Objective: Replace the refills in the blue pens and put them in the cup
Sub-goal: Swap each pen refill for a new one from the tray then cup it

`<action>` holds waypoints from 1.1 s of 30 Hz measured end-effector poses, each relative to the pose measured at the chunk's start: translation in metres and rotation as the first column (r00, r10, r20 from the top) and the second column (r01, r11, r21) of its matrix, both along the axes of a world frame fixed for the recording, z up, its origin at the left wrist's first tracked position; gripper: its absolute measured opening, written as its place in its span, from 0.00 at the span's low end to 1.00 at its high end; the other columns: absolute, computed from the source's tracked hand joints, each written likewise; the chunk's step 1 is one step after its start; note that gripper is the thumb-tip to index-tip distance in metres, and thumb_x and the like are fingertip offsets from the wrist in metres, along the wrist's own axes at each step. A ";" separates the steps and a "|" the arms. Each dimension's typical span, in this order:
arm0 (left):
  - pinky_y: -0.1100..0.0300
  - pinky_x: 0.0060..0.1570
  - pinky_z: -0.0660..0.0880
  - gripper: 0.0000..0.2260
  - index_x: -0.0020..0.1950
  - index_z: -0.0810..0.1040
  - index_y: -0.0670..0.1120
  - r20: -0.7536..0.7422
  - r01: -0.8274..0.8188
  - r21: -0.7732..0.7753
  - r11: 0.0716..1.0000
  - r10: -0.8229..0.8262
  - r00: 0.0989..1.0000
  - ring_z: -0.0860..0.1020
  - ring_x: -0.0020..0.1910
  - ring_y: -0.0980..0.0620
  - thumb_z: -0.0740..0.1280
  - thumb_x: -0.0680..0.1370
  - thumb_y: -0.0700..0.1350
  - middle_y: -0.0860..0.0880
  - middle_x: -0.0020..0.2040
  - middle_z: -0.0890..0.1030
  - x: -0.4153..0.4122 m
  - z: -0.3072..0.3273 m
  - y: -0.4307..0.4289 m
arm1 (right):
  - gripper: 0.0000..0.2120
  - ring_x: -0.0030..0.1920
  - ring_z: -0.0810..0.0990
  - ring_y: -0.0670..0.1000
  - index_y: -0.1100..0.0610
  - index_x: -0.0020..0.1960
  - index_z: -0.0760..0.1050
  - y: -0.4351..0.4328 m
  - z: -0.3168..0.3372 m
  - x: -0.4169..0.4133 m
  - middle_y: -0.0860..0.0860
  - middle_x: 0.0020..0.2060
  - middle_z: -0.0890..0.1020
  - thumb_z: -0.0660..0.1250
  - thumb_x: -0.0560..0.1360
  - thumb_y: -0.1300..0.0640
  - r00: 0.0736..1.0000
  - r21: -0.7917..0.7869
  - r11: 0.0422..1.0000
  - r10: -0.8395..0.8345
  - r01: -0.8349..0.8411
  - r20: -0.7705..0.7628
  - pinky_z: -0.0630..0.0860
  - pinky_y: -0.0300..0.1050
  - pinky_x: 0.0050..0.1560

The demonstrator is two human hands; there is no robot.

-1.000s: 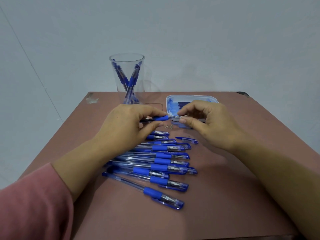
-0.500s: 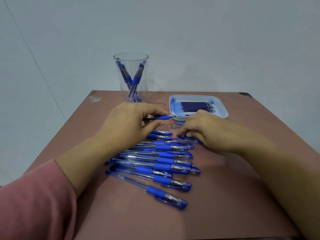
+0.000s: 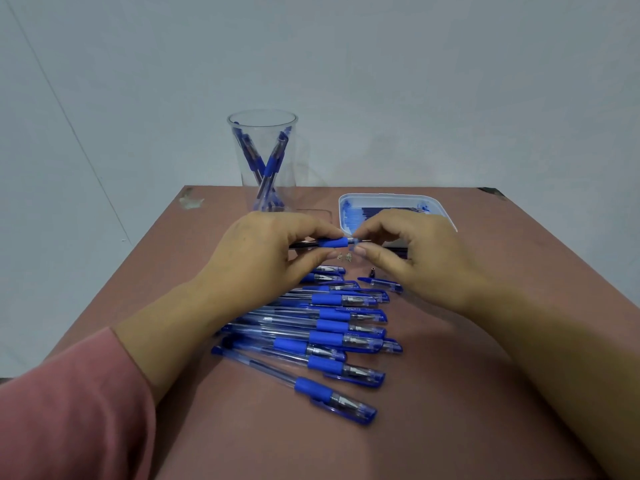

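Blue pen [image 3: 332, 242] is held level just above the bench [image 3: 450, 393], between the cup [image 3: 294, 157] and the row of capped pens [image 3: 332, 337] lying side by side. Left grip [image 3: 259, 261] curls fingers and thumb round its barrel at the blue sleeve. Right grip [image 3: 415, 261] pinches its tip end between thumb and forefinger. A white tray [image 3: 446, 216] of refills [image 3: 388, 210] sits behind the right grip. The clear cup at the far edge holds several crossed pens, and a loose cap [image 3: 381, 284] lies near the right grip.
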State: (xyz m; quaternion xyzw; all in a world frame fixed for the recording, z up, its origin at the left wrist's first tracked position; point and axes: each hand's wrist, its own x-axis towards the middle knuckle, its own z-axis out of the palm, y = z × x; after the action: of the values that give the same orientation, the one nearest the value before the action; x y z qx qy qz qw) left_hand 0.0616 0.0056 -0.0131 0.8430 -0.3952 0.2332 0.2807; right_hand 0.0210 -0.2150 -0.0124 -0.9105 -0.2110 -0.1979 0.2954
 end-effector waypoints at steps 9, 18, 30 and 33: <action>0.70 0.41 0.75 0.11 0.56 0.83 0.56 0.032 -0.008 0.010 1.000 0.007 0.999 0.78 0.46 0.63 0.73 0.74 0.49 0.66 0.43 0.78 0.002 -0.001 0.000 | 0.05 0.47 0.79 0.41 0.51 0.49 0.80 -0.023 0.013 -0.006 0.42 0.43 0.82 0.70 0.75 0.58 1.000 0.014 1.000 -0.007 0.007 0.001 0.74 0.35 0.49; 0.73 0.39 0.71 0.11 0.55 0.84 0.56 0.043 -0.012 0.031 0.999 0.011 0.999 0.78 0.43 0.61 0.74 0.73 0.48 0.67 0.41 0.76 0.001 0.000 0.000 | 0.09 0.44 0.80 0.39 0.52 0.46 0.81 -0.020 0.013 -0.006 0.43 0.41 0.83 0.70 0.73 0.66 1.000 0.014 1.000 -0.007 0.007 0.016 0.72 0.28 0.45; 0.70 0.39 0.73 0.11 0.55 0.83 0.57 0.012 -0.014 0.030 0.999 0.013 1.000 0.79 0.39 0.61 0.72 0.73 0.51 0.67 0.41 0.78 0.004 -0.002 0.001 | 0.10 0.47 0.80 0.37 0.52 0.52 0.83 -0.026 0.011 -0.001 0.37 0.43 0.81 0.71 0.74 0.63 1.000 -0.019 1.000 0.010 -0.010 0.009 0.73 0.28 0.49; 0.69 0.38 0.73 0.10 0.55 0.83 0.57 -0.007 -0.052 0.010 0.999 0.052 0.999 0.79 0.36 0.62 0.72 0.74 0.52 0.67 0.39 0.77 0.008 -0.002 0.003 | 0.09 0.47 0.78 0.31 0.53 0.50 0.83 -0.036 0.018 -0.003 0.35 0.43 0.80 0.70 0.74 0.64 0.998 0.021 0.999 -0.045 0.046 -0.036 0.68 0.23 0.48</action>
State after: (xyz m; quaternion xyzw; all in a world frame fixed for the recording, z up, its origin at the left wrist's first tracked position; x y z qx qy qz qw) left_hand 0.0692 0.0085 -0.0149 0.8552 -0.3734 0.2352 0.2719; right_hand 0.0177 -0.2508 0.0051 -0.9151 -0.1826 -0.1906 0.3047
